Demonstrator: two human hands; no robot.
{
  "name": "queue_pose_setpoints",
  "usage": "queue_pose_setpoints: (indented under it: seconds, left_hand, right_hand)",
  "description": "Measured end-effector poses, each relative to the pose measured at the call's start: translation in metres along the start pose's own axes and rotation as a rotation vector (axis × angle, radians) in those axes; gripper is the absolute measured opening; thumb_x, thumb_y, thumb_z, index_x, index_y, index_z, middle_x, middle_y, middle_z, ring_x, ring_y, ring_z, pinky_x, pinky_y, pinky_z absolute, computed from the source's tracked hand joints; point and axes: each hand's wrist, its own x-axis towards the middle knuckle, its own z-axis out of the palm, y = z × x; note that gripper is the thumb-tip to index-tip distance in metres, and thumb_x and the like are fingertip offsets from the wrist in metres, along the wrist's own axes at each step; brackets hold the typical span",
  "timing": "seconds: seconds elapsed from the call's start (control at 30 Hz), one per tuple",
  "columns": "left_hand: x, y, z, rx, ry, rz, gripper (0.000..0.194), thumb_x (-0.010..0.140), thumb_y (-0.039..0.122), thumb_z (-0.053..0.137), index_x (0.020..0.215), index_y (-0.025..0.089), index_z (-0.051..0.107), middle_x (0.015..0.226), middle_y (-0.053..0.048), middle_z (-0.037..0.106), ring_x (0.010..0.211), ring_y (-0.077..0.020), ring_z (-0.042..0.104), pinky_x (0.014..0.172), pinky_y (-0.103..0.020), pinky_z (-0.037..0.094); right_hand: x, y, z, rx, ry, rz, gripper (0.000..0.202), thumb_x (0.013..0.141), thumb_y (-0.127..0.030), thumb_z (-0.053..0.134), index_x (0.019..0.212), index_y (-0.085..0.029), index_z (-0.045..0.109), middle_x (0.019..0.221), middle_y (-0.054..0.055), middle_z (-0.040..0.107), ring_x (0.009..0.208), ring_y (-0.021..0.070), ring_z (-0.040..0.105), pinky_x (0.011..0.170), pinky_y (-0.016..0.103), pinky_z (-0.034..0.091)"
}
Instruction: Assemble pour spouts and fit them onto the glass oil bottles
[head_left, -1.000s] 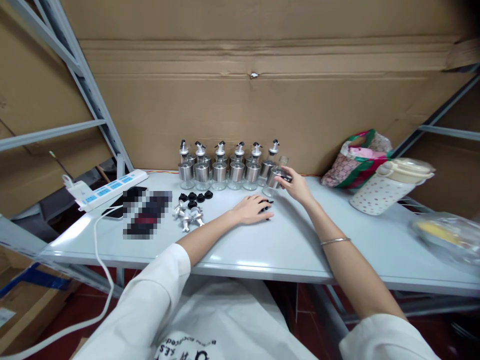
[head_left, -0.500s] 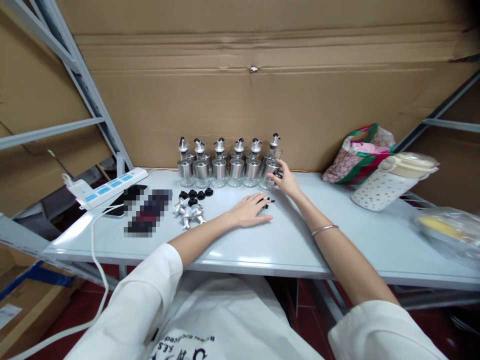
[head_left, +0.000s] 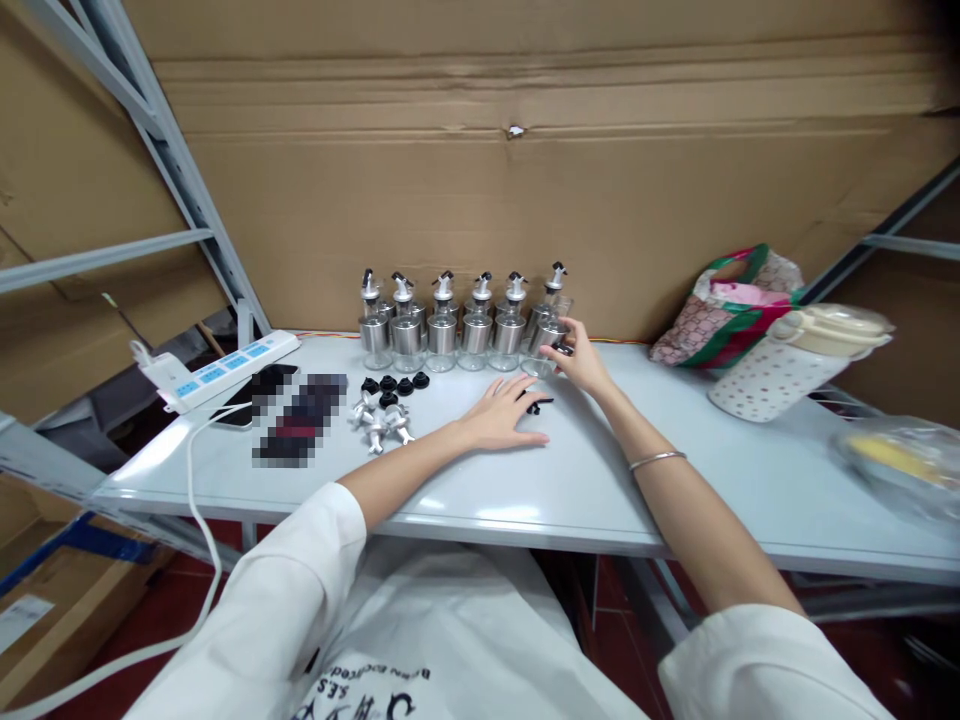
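My right hand [head_left: 587,362] has its fingers around the right side of a glass bottle [head_left: 546,342] with a metal sleeve, at the right end of the front row. A small black part [head_left: 562,350] shows at its fingertips. The bottle leans slightly. My left hand [head_left: 499,415] lies on the table with fingers spread, its fingertips beside small black pieces [head_left: 537,403]. To its left are several silver pourer spouts [head_left: 381,420] and several black stoppers [head_left: 388,384]. Other sleeved bottles [head_left: 442,340] stand in rows, several topped with silver pourers [head_left: 443,288].
A white power strip [head_left: 236,368], a phone [head_left: 234,415] and a pixelated patch lie on the left of the table [head_left: 480,490]. On the right are a patterned bag [head_left: 697,325], a dotted white jug [head_left: 772,370] and a plastic-wrapped bowl [head_left: 900,465]. Cardboard [head_left: 450,200] stands behind.
The camera view has shifted slightly. My left hand has drawn a little left, showing more of the small black pieces. My right hand stays at the same bottle.
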Motion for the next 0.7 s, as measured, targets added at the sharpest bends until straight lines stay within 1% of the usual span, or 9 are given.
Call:
queue_pose_setpoints:
  seconds: [0.07, 0.17, 0.3, 0.4, 0.57, 0.7]
  left_hand:
    - [-0.003, 0.0, -0.001, -0.03, -0.009, -0.055, 0.077, 0.082, 0.059, 0.056, 0.142, 0.016, 0.034, 0.156, -0.017, 0.023, 0.148, -0.0285, 0.013, 0.119, -0.052, 0.01]
    - [-0.009, 0.0, -0.003, -0.061, -0.035, -0.096, 0.076, 0.084, 0.059, 0.051, 0.143, 0.016, 0.03, 0.157, -0.017, 0.021, 0.148, -0.0278, 0.011, 0.119, -0.051, 0.01]
    - [-0.017, 0.002, -0.007, -0.053, -0.092, -0.088, 0.072, 0.088, 0.06, 0.043, 0.145, 0.019, 0.03, 0.158, -0.014, 0.018, 0.149, -0.0276, 0.005, 0.119, -0.051, 0.008]
    - [-0.018, 0.002, -0.008, -0.031, -0.136, -0.088, 0.069, 0.09, 0.062, 0.037, 0.146, 0.022, 0.03, 0.16, -0.011, 0.014, 0.149, -0.0283, 0.0, 0.119, -0.053, 0.005]
    - [-0.013, 0.003, -0.005, -0.016, -0.143, -0.128, 0.074, 0.09, 0.064, 0.034, 0.148, 0.019, 0.024, 0.16, -0.012, 0.009, 0.149, -0.0267, -0.004, 0.119, -0.053, 0.003]
    - [-0.009, 0.002, -0.004, 0.0, -0.156, -0.128, 0.074, 0.091, 0.064, 0.03, 0.148, 0.018, 0.026, 0.16, -0.012, 0.009, 0.149, -0.0264, -0.006, 0.119, -0.053, 0.001]
  right_hand:
    - [-0.004, -0.004, -0.008, -0.025, -0.023, 0.0, 0.077, 0.064, -0.058, 0.069, 0.126, -0.023, 0.041, 0.095, 0.008, 0.066, 0.045, 0.013, 0.054, 0.056, 0.038, 0.053]
    - [-0.009, -0.008, -0.022, -0.059, -0.079, -0.004, 0.077, 0.059, -0.062, 0.073, 0.118, -0.024, 0.043, 0.087, 0.004, 0.065, 0.043, 0.0118, 0.053, 0.053, 0.035, 0.051]
    - [-0.012, -0.011, -0.037, -0.019, -0.13, 0.01, 0.079, 0.051, -0.066, 0.077, 0.107, -0.023, 0.043, 0.081, 0.002, 0.064, 0.043, 0.0106, 0.05, 0.045, 0.03, 0.047]
    - [-0.013, -0.012, -0.041, 0.039, -0.141, -0.004, 0.076, 0.051, -0.069, 0.075, 0.101, -0.022, 0.042, 0.08, 0.002, 0.064, 0.043, 0.0096, 0.049, 0.044, 0.028, 0.045]
    - [-0.014, -0.014, -0.042, 0.05, -0.117, -0.025, 0.069, 0.054, -0.07, 0.074, 0.091, -0.023, 0.041, 0.078, 0.001, 0.064, 0.044, 0.0096, 0.052, 0.047, 0.028, 0.045]
    - [-0.014, -0.016, -0.043, 0.037, -0.114, -0.022, 0.068, 0.054, -0.069, 0.074, 0.091, -0.022, 0.041, 0.077, 0.0, 0.064, 0.044, 0.0101, 0.053, 0.048, 0.028, 0.044]
